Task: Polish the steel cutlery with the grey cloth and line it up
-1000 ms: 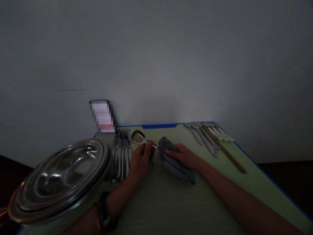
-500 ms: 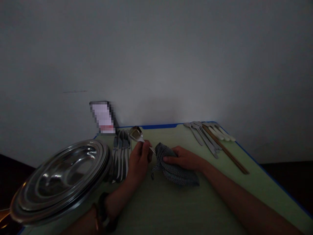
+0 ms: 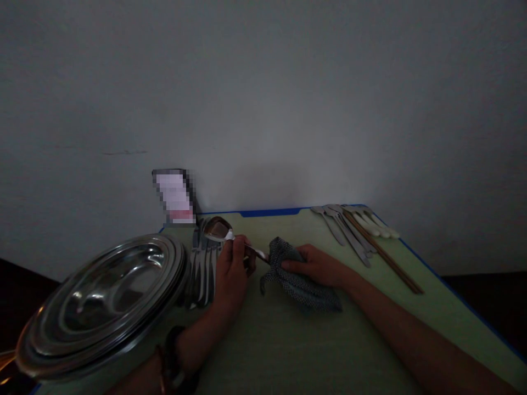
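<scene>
Spoon (image 3: 218,229) is clasped in left grip (image 3: 233,269), handle end hidden by cloth (image 3: 302,289) pinched in right grip (image 3: 319,267).

Single head-worn view, facing forward and down across nearby table (image 3: 284,351) toward wall (image 3: 284,109).

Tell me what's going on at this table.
A person's left hand holds a large metal spoon by the handle, while the right hand grips a dark patterned cloth that hides the handle's far end. On the table, a stack of metal dishes and a row of metal cutlery lie to the left. More metal cutlery and wooden-looking chopsticks lie to the right. A phone stands tilted near the wall.
</scene>
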`<action>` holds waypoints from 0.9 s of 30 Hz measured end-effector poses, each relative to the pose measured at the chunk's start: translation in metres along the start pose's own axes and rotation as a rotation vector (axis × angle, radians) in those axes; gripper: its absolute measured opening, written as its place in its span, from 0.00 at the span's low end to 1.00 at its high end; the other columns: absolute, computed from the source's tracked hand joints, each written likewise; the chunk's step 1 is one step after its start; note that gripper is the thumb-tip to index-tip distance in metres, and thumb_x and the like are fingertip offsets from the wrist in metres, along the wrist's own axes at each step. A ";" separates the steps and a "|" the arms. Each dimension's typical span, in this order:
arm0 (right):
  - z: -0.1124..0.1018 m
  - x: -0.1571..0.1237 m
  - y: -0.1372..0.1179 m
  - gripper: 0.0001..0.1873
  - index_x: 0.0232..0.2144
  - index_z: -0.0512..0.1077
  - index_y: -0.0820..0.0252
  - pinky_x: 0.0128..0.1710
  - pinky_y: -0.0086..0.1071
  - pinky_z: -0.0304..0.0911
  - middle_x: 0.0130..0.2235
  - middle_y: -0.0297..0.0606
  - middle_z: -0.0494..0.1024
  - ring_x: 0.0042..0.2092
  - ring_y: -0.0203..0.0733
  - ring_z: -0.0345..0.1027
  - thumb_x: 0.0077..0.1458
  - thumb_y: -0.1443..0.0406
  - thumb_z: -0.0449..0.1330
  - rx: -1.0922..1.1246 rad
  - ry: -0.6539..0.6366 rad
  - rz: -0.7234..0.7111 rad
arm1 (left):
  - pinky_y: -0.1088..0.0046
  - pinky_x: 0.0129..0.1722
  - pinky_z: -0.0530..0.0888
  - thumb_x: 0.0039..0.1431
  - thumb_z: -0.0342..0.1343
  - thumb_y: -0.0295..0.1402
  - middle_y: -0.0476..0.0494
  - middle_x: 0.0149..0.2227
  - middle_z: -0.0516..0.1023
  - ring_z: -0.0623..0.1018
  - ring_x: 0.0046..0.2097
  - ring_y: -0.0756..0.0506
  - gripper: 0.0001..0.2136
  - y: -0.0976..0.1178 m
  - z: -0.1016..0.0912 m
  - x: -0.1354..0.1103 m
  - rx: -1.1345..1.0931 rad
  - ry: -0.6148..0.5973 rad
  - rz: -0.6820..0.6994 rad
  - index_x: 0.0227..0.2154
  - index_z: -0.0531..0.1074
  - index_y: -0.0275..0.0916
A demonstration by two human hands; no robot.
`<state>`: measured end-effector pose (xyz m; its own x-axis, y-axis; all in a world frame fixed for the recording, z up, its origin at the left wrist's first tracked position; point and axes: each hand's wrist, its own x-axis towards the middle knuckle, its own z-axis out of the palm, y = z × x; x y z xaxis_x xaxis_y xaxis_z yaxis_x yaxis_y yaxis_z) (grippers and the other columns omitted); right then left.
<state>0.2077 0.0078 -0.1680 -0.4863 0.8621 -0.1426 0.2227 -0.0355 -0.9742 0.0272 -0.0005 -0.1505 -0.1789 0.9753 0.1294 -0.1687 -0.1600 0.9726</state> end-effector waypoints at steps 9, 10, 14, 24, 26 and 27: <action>-0.006 0.003 -0.009 0.12 0.34 0.72 0.53 0.46 0.37 0.61 0.35 0.31 0.79 0.41 0.38 0.70 0.53 0.58 0.51 1.182 0.223 -0.178 | 0.82 0.11 0.61 0.61 0.41 0.44 0.57 0.13 0.65 0.63 0.13 0.54 0.15 -0.004 0.003 -0.018 0.173 -0.362 -0.057 0.24 0.58 0.40; -0.007 0.003 -0.010 0.12 0.33 0.73 0.54 0.47 0.38 0.61 0.34 0.31 0.79 0.42 0.38 0.70 0.53 0.59 0.50 1.212 0.211 -0.180 | 0.83 0.12 0.60 0.61 0.40 0.43 0.58 0.12 0.63 0.62 0.13 0.54 0.15 -0.004 0.003 -0.020 0.229 -0.377 -0.045 0.23 0.58 0.40; -0.009 0.004 -0.004 0.15 0.31 0.73 0.57 0.48 0.42 0.59 0.33 0.35 0.79 0.43 0.41 0.69 0.52 0.63 0.47 1.207 0.143 -0.140 | 0.82 0.15 0.61 0.62 0.40 0.41 0.58 0.12 0.61 0.62 0.14 0.54 0.15 -0.001 0.002 -0.025 0.361 -0.465 0.021 0.22 0.59 0.40; 0.005 0.000 -0.011 0.15 0.29 0.71 0.59 0.45 0.41 0.62 0.32 0.39 0.78 0.41 0.45 0.71 0.52 0.56 0.49 1.217 0.055 -0.024 | 0.78 0.22 0.62 0.61 0.41 0.40 0.52 0.16 0.68 0.70 0.21 0.50 0.18 -0.001 0.004 -0.021 0.821 -0.542 0.126 0.20 0.64 0.39; 0.012 -0.001 -0.011 0.16 0.29 0.71 0.60 0.44 0.41 0.63 0.31 0.39 0.78 0.40 0.46 0.71 0.49 0.54 0.53 1.184 -0.007 0.000 | 0.76 0.23 0.62 0.61 0.40 0.41 0.50 0.18 0.71 0.72 0.23 0.48 0.19 -0.003 0.006 -0.019 0.922 -0.542 0.128 0.20 0.67 0.38; 0.015 -0.001 -0.010 0.15 0.29 0.71 0.61 0.43 0.41 0.63 0.30 0.39 0.78 0.39 0.46 0.71 0.46 0.55 0.56 1.151 0.004 0.004 | 0.76 0.24 0.62 0.61 0.40 0.40 0.48 0.19 0.72 0.73 0.24 0.48 0.20 -0.003 0.006 -0.019 0.955 -0.550 0.122 0.20 0.68 0.38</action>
<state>0.1929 -0.0005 -0.1603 -0.4844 0.8624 -0.1473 -0.6802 -0.4771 -0.5565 0.0371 -0.0174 -0.1547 0.3515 0.9334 0.0725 0.6799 -0.3077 0.6656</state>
